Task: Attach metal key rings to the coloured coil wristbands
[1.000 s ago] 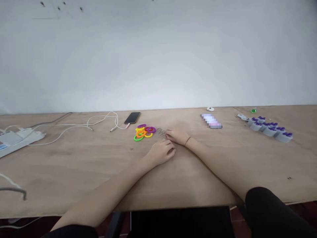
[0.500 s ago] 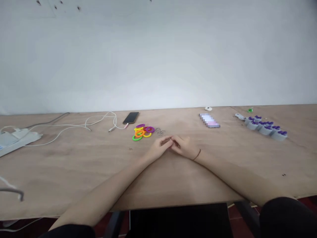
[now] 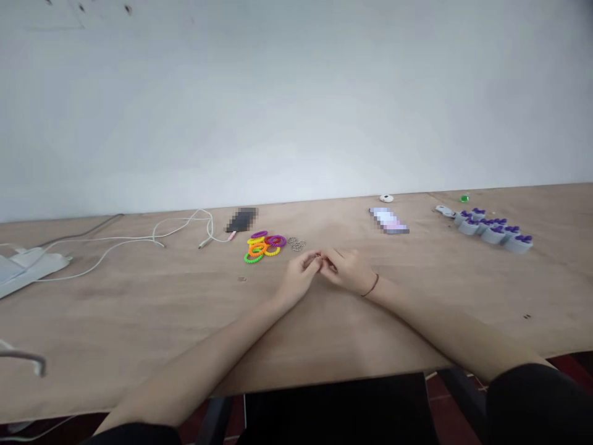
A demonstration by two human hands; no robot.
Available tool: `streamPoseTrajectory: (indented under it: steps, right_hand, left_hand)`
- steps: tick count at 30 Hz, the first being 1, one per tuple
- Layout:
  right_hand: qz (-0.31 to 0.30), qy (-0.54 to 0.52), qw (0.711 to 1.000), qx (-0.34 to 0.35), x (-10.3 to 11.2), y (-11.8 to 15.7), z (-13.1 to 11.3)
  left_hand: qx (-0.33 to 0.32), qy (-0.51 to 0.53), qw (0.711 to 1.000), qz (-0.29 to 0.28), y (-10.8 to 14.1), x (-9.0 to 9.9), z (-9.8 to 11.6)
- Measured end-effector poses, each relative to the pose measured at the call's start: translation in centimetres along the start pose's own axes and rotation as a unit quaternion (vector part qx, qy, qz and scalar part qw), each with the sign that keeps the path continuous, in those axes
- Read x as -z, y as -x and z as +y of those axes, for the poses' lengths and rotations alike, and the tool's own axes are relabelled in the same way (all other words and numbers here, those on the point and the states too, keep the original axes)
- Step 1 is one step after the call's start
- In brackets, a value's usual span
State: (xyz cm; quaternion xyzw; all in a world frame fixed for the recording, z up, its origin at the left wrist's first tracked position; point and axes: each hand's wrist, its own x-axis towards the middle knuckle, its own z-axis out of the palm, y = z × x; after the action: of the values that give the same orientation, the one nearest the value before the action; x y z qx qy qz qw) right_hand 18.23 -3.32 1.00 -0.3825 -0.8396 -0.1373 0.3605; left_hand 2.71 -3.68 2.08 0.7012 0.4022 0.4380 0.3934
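Observation:
My left hand (image 3: 301,272) and my right hand (image 3: 346,270) meet over the middle of the table, fingertips pinched together. Between them is a small metal ring (image 3: 319,255), mostly covered by the fingers. Just beyond my left hand lies a little pile of silver metal rings (image 3: 296,243). Left of that pile, several coiled plastic bracelets (image 3: 262,247) in purple, yellow, orange, red and green overlap in a heap. A brown cord circles my right wrist.
A dark phone (image 3: 241,220) with a charging cable lies at the back left, near white cables and a power strip (image 3: 32,267). Another phone (image 3: 389,220) and a white round object (image 3: 386,198) lie back right. Purple-topped grey cups (image 3: 493,232) stand at the right.
The hands stay pinched together at nearly the same spot, with only slight finger movement. The whole view has tilted and shifted a little; the table items lie as before.

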Motion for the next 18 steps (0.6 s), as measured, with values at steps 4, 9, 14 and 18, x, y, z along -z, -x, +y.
streamPoseTrajectory:
  steps: [4,9,14,18]
  right_hand:
    - [-0.05,-0.037,0.997,0.039,0.2,0.0,0.4]
    - [-0.089,-0.065,0.992,0.061,0.6,-0.4,1.0]
    - [-0.141,-0.148,0.975,0.093,1.4,-1.0,1.3]
    - [-0.117,-0.113,0.985,0.054,1.2,-0.9,0.8]
  left_hand:
    - [0.004,-0.027,1.0,0.0,0.0,0.4,-0.2]
    - [-0.01,-0.071,0.997,-0.012,0.2,0.6,-0.4]
    - [0.005,-0.097,0.995,-0.015,0.4,0.5,-0.4]
    - [0.019,-0.054,0.998,-0.014,0.3,0.3,-0.4]
